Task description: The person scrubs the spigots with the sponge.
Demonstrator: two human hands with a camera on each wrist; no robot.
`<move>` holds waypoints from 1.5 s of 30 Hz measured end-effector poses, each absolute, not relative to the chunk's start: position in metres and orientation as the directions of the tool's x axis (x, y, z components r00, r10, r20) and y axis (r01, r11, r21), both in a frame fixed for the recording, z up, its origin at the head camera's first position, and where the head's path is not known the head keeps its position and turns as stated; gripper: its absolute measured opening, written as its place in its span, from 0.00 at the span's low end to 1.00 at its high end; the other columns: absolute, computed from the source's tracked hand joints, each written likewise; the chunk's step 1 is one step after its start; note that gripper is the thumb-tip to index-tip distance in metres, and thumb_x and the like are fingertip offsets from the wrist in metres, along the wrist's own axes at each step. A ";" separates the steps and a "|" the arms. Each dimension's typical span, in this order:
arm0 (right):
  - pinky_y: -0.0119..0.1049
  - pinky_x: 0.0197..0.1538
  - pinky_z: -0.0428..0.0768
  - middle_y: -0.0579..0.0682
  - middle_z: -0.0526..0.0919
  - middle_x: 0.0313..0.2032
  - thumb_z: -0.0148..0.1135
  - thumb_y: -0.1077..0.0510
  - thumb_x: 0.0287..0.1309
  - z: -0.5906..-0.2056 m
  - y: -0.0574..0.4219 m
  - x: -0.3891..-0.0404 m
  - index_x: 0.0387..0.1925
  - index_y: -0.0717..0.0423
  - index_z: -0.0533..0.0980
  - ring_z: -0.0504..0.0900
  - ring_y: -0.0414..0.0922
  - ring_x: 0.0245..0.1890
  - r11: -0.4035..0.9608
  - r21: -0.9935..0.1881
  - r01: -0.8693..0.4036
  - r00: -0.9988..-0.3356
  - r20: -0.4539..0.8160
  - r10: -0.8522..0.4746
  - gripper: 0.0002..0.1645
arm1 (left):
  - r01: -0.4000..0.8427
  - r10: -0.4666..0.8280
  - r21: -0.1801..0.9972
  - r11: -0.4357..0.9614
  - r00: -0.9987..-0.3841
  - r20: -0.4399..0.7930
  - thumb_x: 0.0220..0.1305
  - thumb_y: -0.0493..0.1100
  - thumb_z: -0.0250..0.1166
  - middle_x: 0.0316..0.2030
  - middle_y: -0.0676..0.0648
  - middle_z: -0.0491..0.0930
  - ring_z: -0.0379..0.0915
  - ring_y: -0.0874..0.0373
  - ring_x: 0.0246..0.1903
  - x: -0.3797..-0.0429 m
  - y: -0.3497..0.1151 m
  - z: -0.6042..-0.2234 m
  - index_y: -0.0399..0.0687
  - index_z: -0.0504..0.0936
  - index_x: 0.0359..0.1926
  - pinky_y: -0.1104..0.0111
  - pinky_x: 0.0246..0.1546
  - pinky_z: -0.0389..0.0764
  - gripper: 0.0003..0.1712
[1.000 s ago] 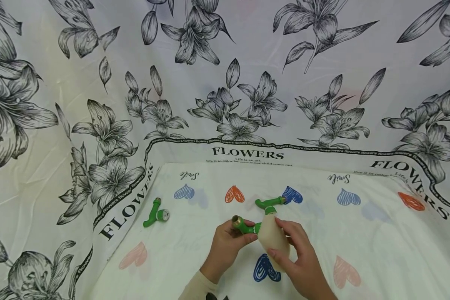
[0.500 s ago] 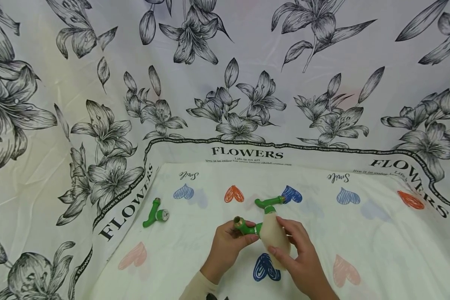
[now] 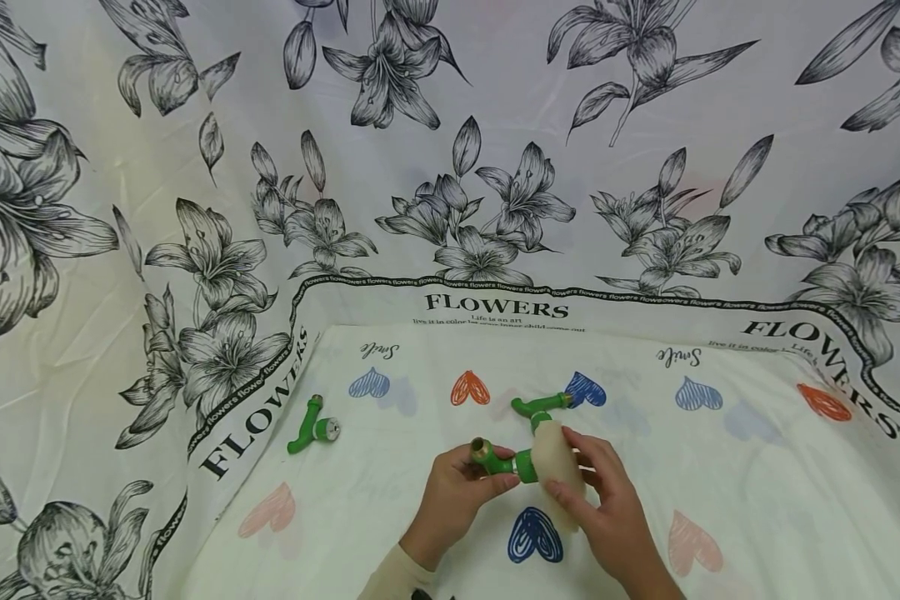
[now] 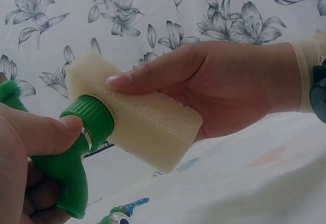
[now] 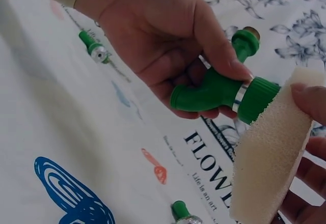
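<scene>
My left hand [image 3: 446, 496] holds a green tap [image 3: 498, 462] with a brass threaded end, thumb on its body in the left wrist view. My right hand [image 3: 611, 508] grips a cream sponge [image 3: 557, 454], its thumb on the near face and fingers behind. The sponge [image 5: 270, 147] touches the flat end of the tap's ribbed green cap [image 5: 257, 99], and that end face is hidden behind it. A silvery ring shows between cap and body.
Another green tap [image 3: 309, 427] lies at the left of the heart-printed white cloth [image 3: 390, 517]. A further green tap [image 3: 540, 407] lies just beyond the sponge, partly covered by it. Flower-printed fabric [image 3: 480, 250] rises behind and at the sides.
The sponge has shifted slightly to the right and turned in my right hand, so more of the tap's green cap shows. My left hand stays almost in place.
</scene>
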State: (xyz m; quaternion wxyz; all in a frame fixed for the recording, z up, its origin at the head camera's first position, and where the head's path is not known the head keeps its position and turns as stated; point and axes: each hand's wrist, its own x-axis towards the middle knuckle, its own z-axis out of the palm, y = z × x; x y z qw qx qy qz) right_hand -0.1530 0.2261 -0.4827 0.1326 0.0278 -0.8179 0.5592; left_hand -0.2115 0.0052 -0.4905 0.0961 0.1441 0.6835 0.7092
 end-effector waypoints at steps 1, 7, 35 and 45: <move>0.35 0.62 0.82 0.44 0.77 0.65 0.76 0.53 0.71 -0.483 0.227 -0.154 0.78 0.45 0.72 0.77 0.44 0.61 0.373 -0.909 -0.186 -0.965 0.241 0.106 0.38 | 0.061 0.334 0.997 -0.047 -0.940 0.073 0.64 0.36 0.81 0.46 0.45 0.90 0.86 0.50 0.47 -0.211 0.005 -0.490 0.43 0.92 0.50 0.64 0.52 0.87 0.14; 0.32 0.62 0.80 0.45 0.76 0.64 0.76 0.50 0.71 -0.485 0.228 -0.155 0.78 0.45 0.72 0.78 0.46 0.61 0.374 -0.918 -0.131 -0.971 0.196 0.141 0.39 | 0.058 0.340 0.997 -0.041 -0.938 0.069 0.64 0.36 0.81 0.46 0.45 0.90 0.86 0.49 0.48 -0.211 0.005 -0.493 0.45 0.92 0.51 0.63 0.53 0.87 0.14; 0.37 0.62 0.83 0.39 0.75 0.66 0.76 0.54 0.71 -0.484 0.218 -0.145 0.77 0.36 0.72 0.77 0.44 0.62 0.372 -0.901 -0.221 -0.966 0.255 0.043 0.38 | 0.041 0.297 0.999 -0.031 -0.954 0.049 0.64 0.38 0.82 0.47 0.39 0.89 0.86 0.48 0.46 -0.215 0.003 -0.502 0.48 0.93 0.49 0.65 0.48 0.88 0.13; 0.40 0.61 0.83 0.40 0.75 0.66 0.75 0.53 0.72 -0.488 0.222 -0.149 0.77 0.39 0.72 0.78 0.45 0.61 0.373 -0.903 -0.214 -0.969 0.244 0.036 0.37 | 0.080 0.320 0.996 -0.028 -0.944 0.084 0.62 0.38 0.83 0.45 0.39 0.90 0.87 0.48 0.47 -0.216 0.001 -0.503 0.46 0.93 0.48 0.57 0.56 0.86 0.14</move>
